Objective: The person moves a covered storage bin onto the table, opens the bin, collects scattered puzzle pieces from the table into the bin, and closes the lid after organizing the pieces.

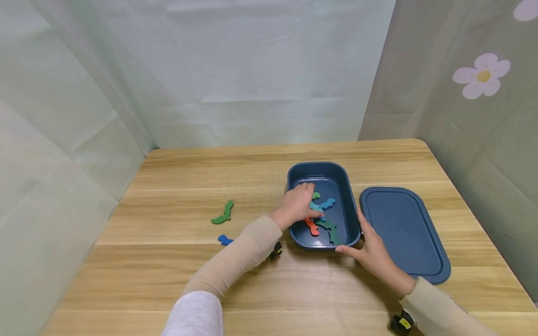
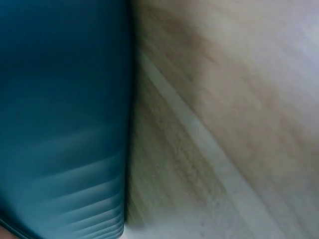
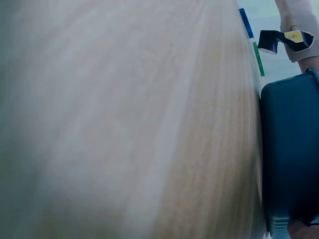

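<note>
**Half-covered pieces (image 1: pixel 312 227) in a dark blue box (image 1: pixel 329 182)**

The left grip (image 1: pixel 296 203), fingers and thumb parted, hides some pieces inside the box; contact is hard to make out. The right grip (image 1: pixel 374 249) holds the box's near right corner, some fingers out of sight. The left sleeve (image 1: pixel 235 259) cuts off a blue piece (image 1: pixel 224 240) near a curved green piece (image 1: pixel 227 213). Both wrist views blur the wood-grained bench (image 1: pixel 168 196). The box is smooth and round-cornered; the lid (image 1: pixel 405 233) has a raised rim.
</note>
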`<state>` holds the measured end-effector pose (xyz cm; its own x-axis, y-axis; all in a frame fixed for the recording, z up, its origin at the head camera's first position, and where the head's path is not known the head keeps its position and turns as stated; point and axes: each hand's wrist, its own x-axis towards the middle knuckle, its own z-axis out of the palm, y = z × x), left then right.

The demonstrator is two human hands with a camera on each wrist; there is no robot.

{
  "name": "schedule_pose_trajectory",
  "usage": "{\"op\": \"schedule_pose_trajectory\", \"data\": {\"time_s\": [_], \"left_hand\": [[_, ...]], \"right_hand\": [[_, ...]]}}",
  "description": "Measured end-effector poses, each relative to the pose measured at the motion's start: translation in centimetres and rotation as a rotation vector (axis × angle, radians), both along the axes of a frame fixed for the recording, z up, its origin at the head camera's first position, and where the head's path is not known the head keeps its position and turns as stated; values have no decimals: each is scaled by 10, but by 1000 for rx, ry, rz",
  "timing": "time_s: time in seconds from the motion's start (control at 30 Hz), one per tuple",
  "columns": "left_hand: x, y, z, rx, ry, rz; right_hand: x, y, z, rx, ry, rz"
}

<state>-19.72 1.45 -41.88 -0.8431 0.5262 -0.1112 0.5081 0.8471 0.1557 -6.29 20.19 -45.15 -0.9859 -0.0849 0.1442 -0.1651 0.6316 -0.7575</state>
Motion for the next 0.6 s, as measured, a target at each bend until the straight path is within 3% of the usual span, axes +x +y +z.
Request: {"op": "schedule_pose_trajectory", "data": {"time_s": [0.6], "left_hand": [[0,-3,-3,163,36,24]], "right_hand": [[0,0,2,5,-15,-4]]}}
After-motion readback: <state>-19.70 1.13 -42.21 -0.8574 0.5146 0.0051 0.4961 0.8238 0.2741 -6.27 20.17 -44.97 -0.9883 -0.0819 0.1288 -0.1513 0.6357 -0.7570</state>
